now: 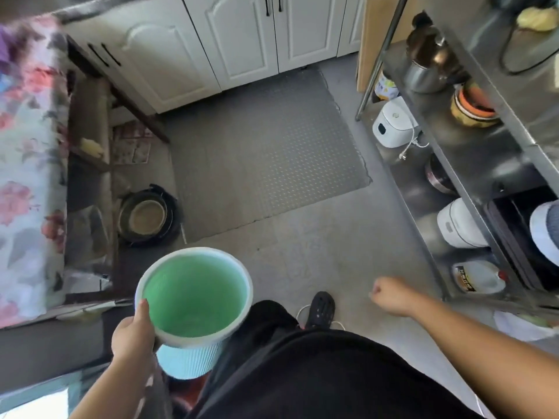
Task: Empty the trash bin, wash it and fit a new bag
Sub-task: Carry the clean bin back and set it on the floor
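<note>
**Bin in left hand, over the kitchen floor**

Nearest: person in black top & trousers, one dark shoe (323,304) on the grey floor (302,252). Left hand (133,332) grips the trash bin (193,294) at its near-left rim, thumb over the rim's edge, other fingers hidden under the rim; bin is off the floor, upright w/ slight tilt, just left of the legs. Bin has a pale blue ribbed outside, whitish rim, green inside; no bag seen in it, nothing inside. Right hand (388,294) hangs free out to the right, fingers curled together, holding nothing.

Left side: desk w/ floral cloth (27,176); below it, round metal pans (146,216) stacked on the floor. Mid: grey studded mat (260,152) flat on the floor. Right: steel shelf rack (490,164) w/ oil bottle (478,278), two white cookers (393,125), bowls, a metal pot. Far: white cabinet doors (242,34) w/ black handles.
</note>
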A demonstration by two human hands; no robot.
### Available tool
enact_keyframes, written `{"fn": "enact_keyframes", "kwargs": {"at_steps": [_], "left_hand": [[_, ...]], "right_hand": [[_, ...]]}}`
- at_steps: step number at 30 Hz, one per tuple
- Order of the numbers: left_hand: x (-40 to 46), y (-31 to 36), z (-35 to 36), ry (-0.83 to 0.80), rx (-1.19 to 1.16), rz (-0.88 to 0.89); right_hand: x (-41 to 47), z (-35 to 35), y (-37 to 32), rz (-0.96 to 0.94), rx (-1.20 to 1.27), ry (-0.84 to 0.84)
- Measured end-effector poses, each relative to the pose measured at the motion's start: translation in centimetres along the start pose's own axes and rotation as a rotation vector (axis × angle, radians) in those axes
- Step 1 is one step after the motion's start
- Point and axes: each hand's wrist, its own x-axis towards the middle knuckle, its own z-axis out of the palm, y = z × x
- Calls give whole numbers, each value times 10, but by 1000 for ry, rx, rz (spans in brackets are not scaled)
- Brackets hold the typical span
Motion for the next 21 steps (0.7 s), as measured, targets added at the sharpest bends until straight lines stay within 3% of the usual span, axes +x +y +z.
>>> {"fn": "enact_keyframes", "kwargs": {"at_steps": [4,9,21], "left_hand": [[21,48,22,31,-29,6],[66,117,57,66,-25,25],[161,355,148,-27,211,233]], "right_hand": [[46,-81,-58,-104,50,111],[95,-138,-105,-116,55,110],[129,-202,-70,271,157,0]]}}
